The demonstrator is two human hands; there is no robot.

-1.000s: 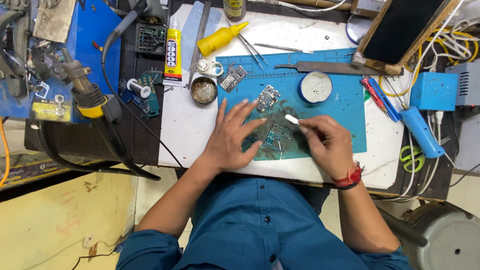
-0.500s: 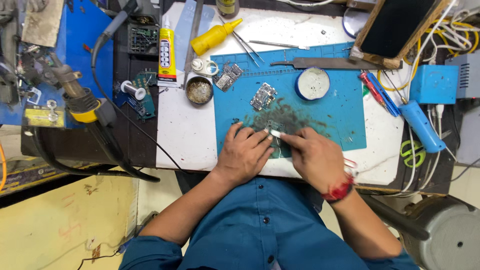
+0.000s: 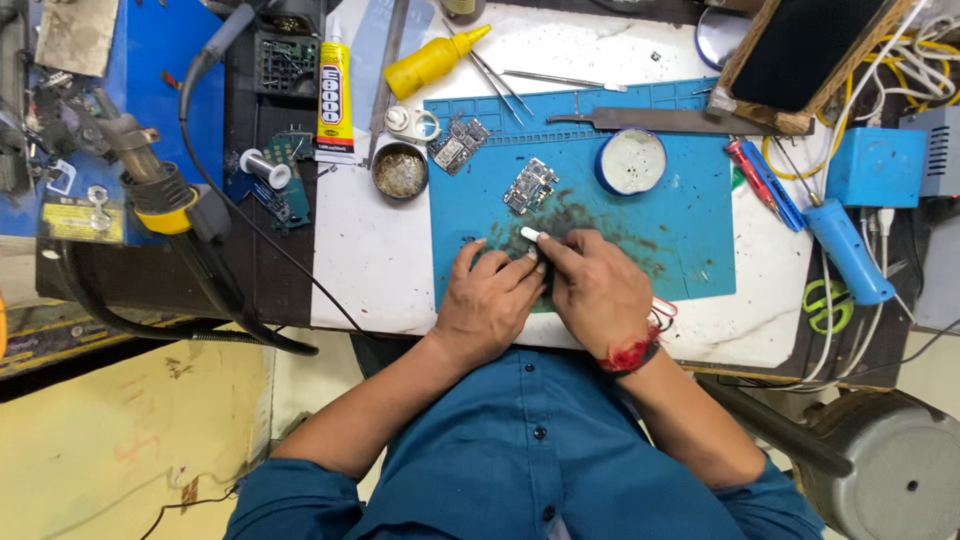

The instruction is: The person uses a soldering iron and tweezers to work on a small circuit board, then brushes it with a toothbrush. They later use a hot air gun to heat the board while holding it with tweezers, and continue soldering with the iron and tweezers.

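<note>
blue repair mat (image 3: 690,230) under both hands: small white-tipped tool (image 3: 530,234) is pinched in right hand (image 3: 597,290), left hand (image 3: 490,295) pressed flat beside it; light, steady strokes advised.

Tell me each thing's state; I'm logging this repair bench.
Left hand: flat on the blue mat, fingers bent.
Right hand: pinching a small white tool.
Yellow bottle: lying down, capped.
Round tin: open.
Glue tube: lying flat.
Tweezers: lying unused.
</note>
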